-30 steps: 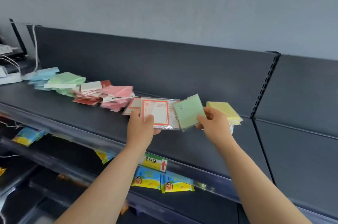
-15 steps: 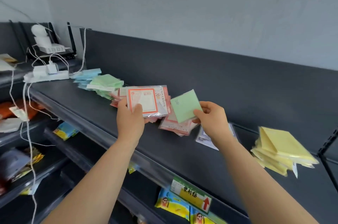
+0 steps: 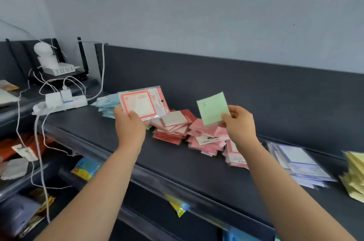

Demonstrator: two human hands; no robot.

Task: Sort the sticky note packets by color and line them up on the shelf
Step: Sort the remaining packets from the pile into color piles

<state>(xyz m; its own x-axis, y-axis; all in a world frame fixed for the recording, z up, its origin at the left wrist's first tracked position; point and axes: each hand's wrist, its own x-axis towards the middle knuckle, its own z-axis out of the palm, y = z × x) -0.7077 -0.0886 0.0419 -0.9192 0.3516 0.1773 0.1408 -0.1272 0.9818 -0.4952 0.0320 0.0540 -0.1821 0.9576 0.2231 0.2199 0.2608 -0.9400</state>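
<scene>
My left hand (image 3: 129, 125) grips an orange-bordered packet (image 3: 142, 104) in clear wrap, held up above the dark shelf (image 3: 177, 164). My right hand (image 3: 237, 122) pinches a green packet (image 3: 212, 108) by its lower right corner, raised over the pink pile (image 3: 206, 138). Along the shelf lie a light blue pile (image 3: 107, 105), partly hidden behind the orange-bordered packet, a red pile (image 3: 173, 125), the pink pile, a lavender pile (image 3: 297, 164) and a yellow pile (image 3: 354, 173) at the right edge. A green pile is hidden behind my left hand.
A white power strip (image 3: 59, 102) with plugs and cables sits at the shelf's left end, with a router and a white device (image 3: 51, 63) behind it. Cables hang down over the lower shelves, which hold yellow-blue packets (image 3: 85, 167). A dark back panel runs behind the piles.
The view has swung left, so the yellow pile slid to the right edge. Both hands moved apart; the green packet now hangs over the pink pile.
</scene>
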